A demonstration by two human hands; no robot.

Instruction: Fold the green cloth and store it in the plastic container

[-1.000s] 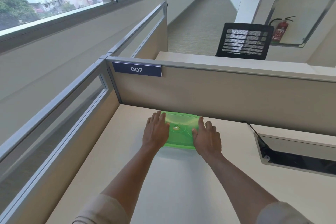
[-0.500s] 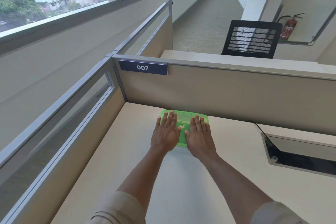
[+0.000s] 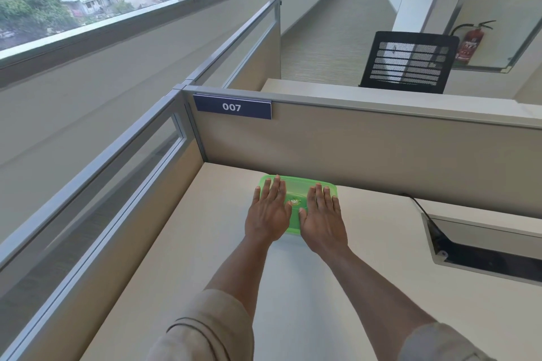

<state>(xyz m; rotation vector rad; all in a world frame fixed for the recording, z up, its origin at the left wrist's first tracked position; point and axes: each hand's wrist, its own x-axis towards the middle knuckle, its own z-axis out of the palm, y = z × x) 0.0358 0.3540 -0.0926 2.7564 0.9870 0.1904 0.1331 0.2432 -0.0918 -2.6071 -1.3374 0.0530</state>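
A green translucent plastic container (image 3: 296,188) with its lid on lies on the beige desk (image 3: 293,287), close to the back partition. My left hand (image 3: 268,211) rests flat on the lid's left half, fingers spread. On the right half my right hand (image 3: 321,217) lies flat in the same way. Both palms press down on the lid and neither hand grips anything. The green cloth itself cannot be told apart from the green container.
A beige partition (image 3: 366,152) with a "007" plate (image 3: 232,107) stands right behind the container. A glass-topped partition (image 3: 96,184) runs along the left. An open cable tray (image 3: 481,246) with a black cable is set in the desk at right. A black chair (image 3: 407,63) stands beyond.
Both hands went from the container's sides onto its lid, met at the middle, and now lie a little apart, flat on top. The view has shifted slightly.
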